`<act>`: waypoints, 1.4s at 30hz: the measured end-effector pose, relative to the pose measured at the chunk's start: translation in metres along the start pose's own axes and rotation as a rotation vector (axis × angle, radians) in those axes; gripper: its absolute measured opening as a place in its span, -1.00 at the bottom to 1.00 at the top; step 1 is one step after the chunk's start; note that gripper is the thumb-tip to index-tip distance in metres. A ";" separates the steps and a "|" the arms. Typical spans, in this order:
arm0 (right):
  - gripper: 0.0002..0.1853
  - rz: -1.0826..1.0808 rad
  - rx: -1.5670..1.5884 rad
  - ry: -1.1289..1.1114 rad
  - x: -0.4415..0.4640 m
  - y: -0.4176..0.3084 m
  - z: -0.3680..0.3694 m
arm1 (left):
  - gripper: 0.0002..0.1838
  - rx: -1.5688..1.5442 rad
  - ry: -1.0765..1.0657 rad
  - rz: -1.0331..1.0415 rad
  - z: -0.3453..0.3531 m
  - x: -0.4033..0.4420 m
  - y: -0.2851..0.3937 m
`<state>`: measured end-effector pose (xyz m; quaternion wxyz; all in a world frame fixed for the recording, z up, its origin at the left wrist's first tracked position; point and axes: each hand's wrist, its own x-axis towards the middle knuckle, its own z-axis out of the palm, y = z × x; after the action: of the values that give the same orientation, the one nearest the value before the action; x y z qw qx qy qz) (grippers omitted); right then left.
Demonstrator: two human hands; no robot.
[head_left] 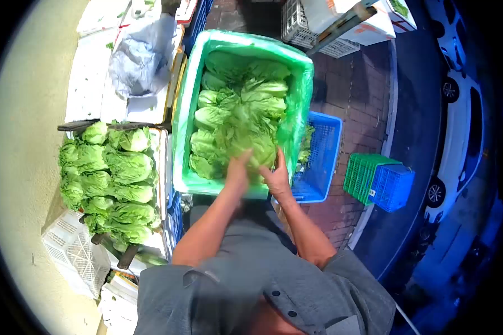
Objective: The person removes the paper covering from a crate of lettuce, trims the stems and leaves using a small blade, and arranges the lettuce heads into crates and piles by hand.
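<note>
A lettuce head (252, 134), blurred by motion, lies over the rows of lettuce in a green-lined crate (187, 151) in front of me. My left hand (238, 172) is closed at the near left side of this head, its fingers smeared. On the other side, my right hand (277, 174) grips the near end, with thumb and forefinger spread around the leaves. Part of the grip is hidden by leaves and blur. Packed lettuce heads (212, 117) line the crate's left side, and others fill its far end.
More lettuce (129, 166) is stacked on the left, below white foam boxes (89, 72) and a grey plastic bag (137, 64). A blue crate (325, 159) stands right of the green-lined one. Green and blue baskets (379, 181) sit near the kerb; a white car (461, 134) is parked beyond.
</note>
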<state>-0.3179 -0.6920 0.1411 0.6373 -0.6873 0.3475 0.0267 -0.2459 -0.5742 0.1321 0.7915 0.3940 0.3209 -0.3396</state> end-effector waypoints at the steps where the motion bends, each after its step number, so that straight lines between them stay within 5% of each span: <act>1: -0.06 -0.035 0.025 -0.006 0.001 -0.008 0.000 | -0.57 0.057 -0.023 0.043 0.018 -0.014 0.014; 9: -0.35 -0.057 0.503 -0.140 -0.006 -0.087 -0.068 | -0.45 0.380 -0.320 0.338 0.074 -0.060 0.042; 13: -0.52 -0.127 0.674 -0.240 -0.004 -0.103 -0.097 | -0.28 0.156 -0.291 0.615 0.094 -0.073 0.047; 17: -0.60 0.019 0.700 -0.266 -0.012 -0.133 -0.104 | -0.34 0.218 -0.556 0.497 0.073 -0.013 0.044; 19: -0.68 0.064 0.605 -0.317 -0.013 -0.137 -0.114 | -0.37 -0.040 -0.724 0.373 0.104 -0.044 0.040; 27: -0.50 -0.094 0.228 -0.130 -0.021 -0.108 -0.164 | -0.36 -0.278 -0.327 0.120 0.144 -0.082 0.017; 30: -0.57 -0.826 -0.342 0.058 -0.025 -0.079 -0.174 | -0.34 -0.341 -0.340 0.053 0.146 -0.083 0.005; 34: -0.53 -0.926 -0.349 0.024 -0.073 -0.105 -0.168 | -0.46 -0.304 -0.089 -0.040 0.140 -0.067 -0.015; 42: -0.35 -0.823 -0.478 0.079 -0.077 -0.100 -0.165 | -0.44 -0.255 -0.134 -0.103 0.143 -0.068 -0.029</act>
<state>-0.3924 -0.8110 0.2942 0.4056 -0.8956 0.0546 -0.1747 -0.2725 -0.6881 0.2420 0.8362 0.2500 0.3278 -0.3616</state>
